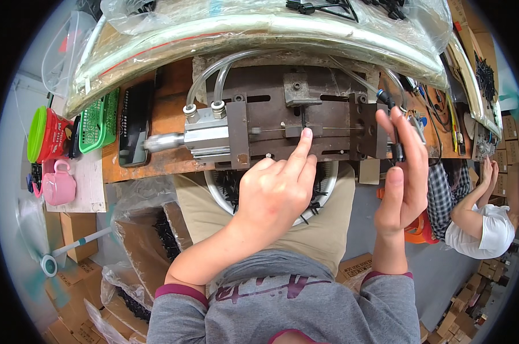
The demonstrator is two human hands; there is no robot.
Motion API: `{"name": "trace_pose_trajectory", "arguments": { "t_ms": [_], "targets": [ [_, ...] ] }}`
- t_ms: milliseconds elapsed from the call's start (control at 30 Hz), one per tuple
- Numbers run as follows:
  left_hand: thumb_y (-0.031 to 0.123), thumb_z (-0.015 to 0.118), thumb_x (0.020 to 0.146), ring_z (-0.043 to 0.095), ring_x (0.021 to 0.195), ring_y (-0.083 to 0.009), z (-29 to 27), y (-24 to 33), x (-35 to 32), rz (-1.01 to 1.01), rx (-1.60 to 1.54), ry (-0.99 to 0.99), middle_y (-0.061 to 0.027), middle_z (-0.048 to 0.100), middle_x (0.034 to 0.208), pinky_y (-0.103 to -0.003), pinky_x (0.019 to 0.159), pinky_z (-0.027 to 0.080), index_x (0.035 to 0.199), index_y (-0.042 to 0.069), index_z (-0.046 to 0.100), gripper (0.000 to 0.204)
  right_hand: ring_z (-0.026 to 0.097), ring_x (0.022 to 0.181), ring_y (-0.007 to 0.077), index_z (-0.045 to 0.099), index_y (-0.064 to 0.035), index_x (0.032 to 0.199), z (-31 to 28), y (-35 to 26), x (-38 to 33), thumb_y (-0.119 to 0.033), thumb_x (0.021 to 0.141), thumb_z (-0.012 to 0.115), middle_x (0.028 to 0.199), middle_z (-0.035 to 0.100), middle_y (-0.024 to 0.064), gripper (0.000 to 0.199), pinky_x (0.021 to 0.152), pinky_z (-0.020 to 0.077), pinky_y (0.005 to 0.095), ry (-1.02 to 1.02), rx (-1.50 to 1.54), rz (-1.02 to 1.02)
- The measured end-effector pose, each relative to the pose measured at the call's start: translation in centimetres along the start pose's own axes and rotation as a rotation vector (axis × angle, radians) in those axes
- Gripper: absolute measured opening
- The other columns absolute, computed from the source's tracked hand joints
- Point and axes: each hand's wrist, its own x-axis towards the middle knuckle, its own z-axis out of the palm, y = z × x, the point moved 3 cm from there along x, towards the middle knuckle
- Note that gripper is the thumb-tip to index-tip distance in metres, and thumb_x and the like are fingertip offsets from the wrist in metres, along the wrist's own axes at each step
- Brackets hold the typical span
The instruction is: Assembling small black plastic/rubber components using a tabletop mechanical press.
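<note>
A round metal bowl [328, 189] of small black parts rests on the person's lap, just under the table's [167, 114] near edge. Above it the left hand [276, 192] is loosely curled, its index finger stretched out and pressing a thin black part [303, 119] onto the metal press [305, 123] at the table's near edge. The right hand [400, 172] stands upright at the press's right end, fingers straight and together, pinching a small black part [398, 152] against the thumb. Clear hoses [213, 74] curve toward the far edge.

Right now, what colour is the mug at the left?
Pink; the mug shows best in the head view.
</note>
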Motion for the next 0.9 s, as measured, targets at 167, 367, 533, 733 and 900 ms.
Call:
{"name": "trace_pose_trajectory", "arguments": {
  "t_ms": [167, 367, 533, 733, 900],
  "targets": [
    [0.018, 0.084, 0.073, 0.07, 0.069, -0.0203, -2.3, -0.2, 1.4, -0.009, -0.122, -0.11, -0.0103, 0.073, 0.113, -0.029, 0.062, 0.054, 0.097, 0.005, 0.074, 0.028, 0.067, 0.114, 0.0336, 0.061, 0.0093, 0.119, 0.2, 0.0, -1.2, 0.007, 0.085, 0.069, 0.13, 0.062, 0.0269, 0.035, 0.099, 0.0515, 0.0396, -0.019, 0.219, 0.118],
    [0.005, 0.077, 0.083, 0.073, 0.082, -0.02, -6.9, -4.4, 10.3, 0.199, -0.147, 0.358, -0.0088, 0.076, 0.093, -0.029, 0.073, 0.056, 0.095, 0.003, 0.075, 0.012, 0.066, 0.112, 0.0324, 0.065, 0.0016, 0.099, 1.9, -0.4, -1.7, 0.002, 0.075, 0.08, 0.133, 0.061, 0.0202, 0.027, 0.09, 0.0562, 0.0374, -0.308, -0.094, 0.083],
    [0.01, 0.068, 0.087, 0.067, 0.102, -0.0345, -4.6, -8.7, 17.6, 0.125, -0.22, 0.189, -0.0178, 0.072, 0.105, -0.04, 0.089, 0.052, 0.112, 0.002, 0.072, 0.026, 0.069, 0.08, 0.0249, 0.06, -0.0007, 0.097, 4.8, -0.7, -2.3, -0.005, 0.077, 0.072, 0.132, 0.063, 0.0179, 0.023, 0.072, 0.0561, 0.0336, -0.495, -0.296, -0.087],
    [0.018, 0.071, 0.083, 0.072, 0.093, -0.0306, -1.8, -9.0, 19.4, 0.089, 0.005, 0.112, -0.0138, 0.075, 0.095, -0.042, 0.084, 0.057, 0.1, 0.01, 0.079, 0.02, 0.062, 0.062, 0.0192, 0.061, -0.0035, 0.092, 5.2, -0.9, -1.3, -0.006, 0.075, 0.072, 0.13, 0.066, 0.0155, 0.021, 0.061, 0.0527, 0.0304, -0.545, -0.429, -0.134],
    [0.005, 0.065, 0.084, 0.071, 0.09, -0.0321, -4.3, -7.9, 17.1, 0.226, 0.112, 0.165, -0.0137, 0.073, 0.096, -0.042, 0.08, 0.057, 0.103, 0.005, 0.077, 0.022, 0.064, 0.063, 0.0217, 0.064, -0.0049, 0.096, 4.9, -0.7, -1.6, -0.008, 0.075, 0.08, 0.13, 0.067, 0.0113, 0.026, 0.061, 0.0527, 0.0307, -0.571, -0.456, -0.066]
  ]
}}
